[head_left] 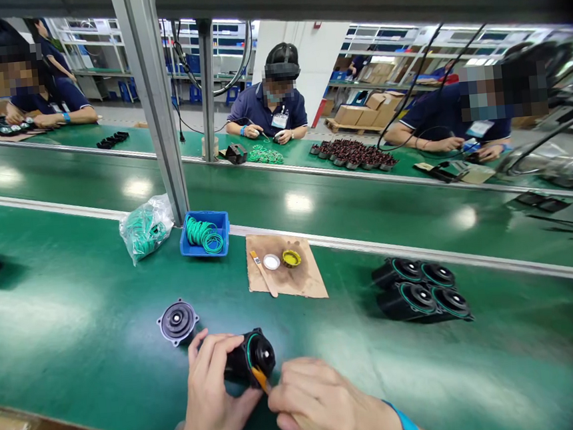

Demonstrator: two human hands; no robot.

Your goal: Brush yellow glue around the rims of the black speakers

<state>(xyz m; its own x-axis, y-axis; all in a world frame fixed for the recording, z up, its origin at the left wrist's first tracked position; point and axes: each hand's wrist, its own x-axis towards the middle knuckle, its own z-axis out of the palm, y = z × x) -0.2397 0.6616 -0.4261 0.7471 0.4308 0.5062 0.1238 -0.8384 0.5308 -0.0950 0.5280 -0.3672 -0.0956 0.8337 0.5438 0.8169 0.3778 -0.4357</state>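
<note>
My left hand (214,385) is wrapped around a black cylindrical motor housing (236,363), tilted with its round end towards the upper right. A green O-ring (249,352) circles that end, around a stepped black hub with a light centre pin. In my right hand (323,399) is a small paintbrush (261,379) with an orange band and a wooden handle. Its tip meets the lower edge of the housing's face near the ring; the bristles are hard to make out. Just beyond my left hand stands another motor housing (178,320), greyish at the rim, with no green ring visible.
Several ringed housings (418,290) stand grouped at right. A blue bin (205,252) and a plastic bag (147,227) hold green O-rings. Cardboard (292,285) carries another brush (263,274), a white cap (271,262) and a yellow-lined lid (291,259). A metal post (151,106) rises behind; co-workers sit opposite.
</note>
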